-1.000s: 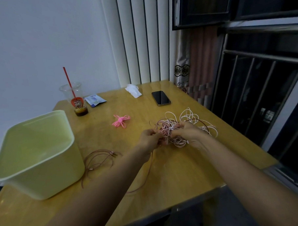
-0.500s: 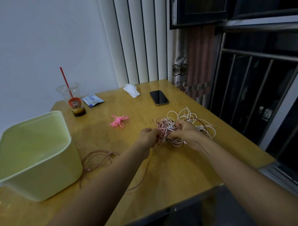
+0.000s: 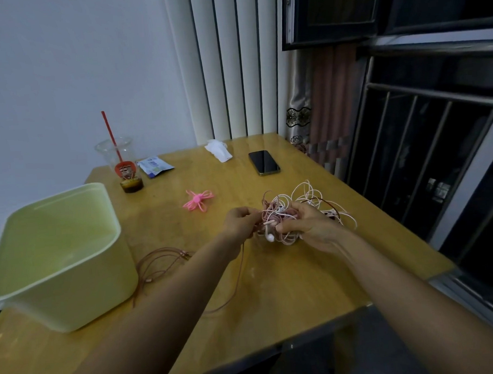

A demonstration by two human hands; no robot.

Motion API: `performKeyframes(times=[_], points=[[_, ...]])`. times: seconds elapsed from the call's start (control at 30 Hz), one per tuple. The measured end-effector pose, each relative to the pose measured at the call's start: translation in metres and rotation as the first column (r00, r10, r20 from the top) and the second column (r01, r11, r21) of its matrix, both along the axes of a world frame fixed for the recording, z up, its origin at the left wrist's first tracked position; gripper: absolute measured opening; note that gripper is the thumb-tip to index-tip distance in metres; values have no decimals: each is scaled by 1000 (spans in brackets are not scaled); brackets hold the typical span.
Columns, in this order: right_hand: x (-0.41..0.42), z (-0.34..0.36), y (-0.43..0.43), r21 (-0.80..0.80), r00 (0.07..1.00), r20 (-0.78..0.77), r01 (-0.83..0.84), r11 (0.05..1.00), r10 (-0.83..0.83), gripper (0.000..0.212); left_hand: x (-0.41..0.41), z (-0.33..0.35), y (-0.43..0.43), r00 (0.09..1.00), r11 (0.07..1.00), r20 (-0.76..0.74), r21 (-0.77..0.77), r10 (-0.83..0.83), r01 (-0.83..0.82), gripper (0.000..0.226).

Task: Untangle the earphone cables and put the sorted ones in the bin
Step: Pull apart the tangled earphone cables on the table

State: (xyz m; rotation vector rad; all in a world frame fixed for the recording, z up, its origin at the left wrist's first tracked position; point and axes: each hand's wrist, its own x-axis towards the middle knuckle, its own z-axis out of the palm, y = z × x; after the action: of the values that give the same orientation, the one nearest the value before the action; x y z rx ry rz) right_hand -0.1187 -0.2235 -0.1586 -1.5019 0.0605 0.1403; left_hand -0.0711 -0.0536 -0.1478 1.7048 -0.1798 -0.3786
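A tangle of white and pink earphone cables (image 3: 306, 197) lies right of centre on the wooden table (image 3: 286, 281). My right hand (image 3: 306, 225) grips the near side of the tangle, with a white earbud hanging below it. My left hand (image 3: 240, 222) pinches a pink strand at the tangle's left edge. A loose brownish-pink cable (image 3: 158, 264) trails from my left hand across the table toward the pale green bin (image 3: 60, 279), which stands at the left with nothing visible inside.
A pink coiled cable tie (image 3: 198, 200) lies behind my hands. Further back are a black phone (image 3: 264, 162), a white tissue (image 3: 218, 150), a small packet (image 3: 154, 166) and a plastic cup with a red straw (image 3: 123, 166). A barred window is at the right.
The tangle has lifted slightly and an earbud now hangs below my right hand. Both hands stay at the tangle, shifted little.
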Motion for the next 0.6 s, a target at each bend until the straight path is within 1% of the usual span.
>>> performKeyframes(times=[0.07,0.17,0.2,0.23,0.27,0.3,0.33,0.37,0.4,0.43,0.53,0.6], points=[[-1,0,0,-3,1000,10,29,1000,-29,41,1,-1,1,1000,1000,-4,-18,10,-10,16],[2,2,2,-44,979,15,205,978,-204,34,-2,-2,1,998,994,-7,-97,56,-57,9],[3,1,2,-54,973,12,231,971,-231,33,-4,-2,2,997,989,16,-125,80,-78,9],[5,1,2,-59,972,-1,235,970,-235,32,-6,-2,4,992,986,73,-144,99,-88,14],[7,1,2,-67,971,-16,236,969,-238,33,-8,-3,6,980,987,170,-141,104,-80,20],[8,2,3,-68,970,-27,241,968,-243,35,-10,-3,9,949,994,305,-91,83,-57,22],[8,2,3,-67,967,-33,250,966,-253,38,-11,-3,11,898,999,438,-1,33,-36,21],[9,3,4,-62,966,-39,255,965,-257,39,-12,-2,12,845,994,534,104,-32,-28,19],[9,4,5,-65,968,-39,244,968,-246,39,-13,-2,12,804,979,589,201,-84,-45,18],[9,6,6,-73,973,-38,226,971,-229,37,-13,-2,12,772,960,627,267,-108,-81,18],[8,7,8,-108,980,-23,196,975,-200,36,-12,-2,10,657,915,736,362,-165,-177,14],[7,8,10,-114,977,-8,210,971,-213,35,-13,-4,8,592,883,774,418,-223,-213,13]])
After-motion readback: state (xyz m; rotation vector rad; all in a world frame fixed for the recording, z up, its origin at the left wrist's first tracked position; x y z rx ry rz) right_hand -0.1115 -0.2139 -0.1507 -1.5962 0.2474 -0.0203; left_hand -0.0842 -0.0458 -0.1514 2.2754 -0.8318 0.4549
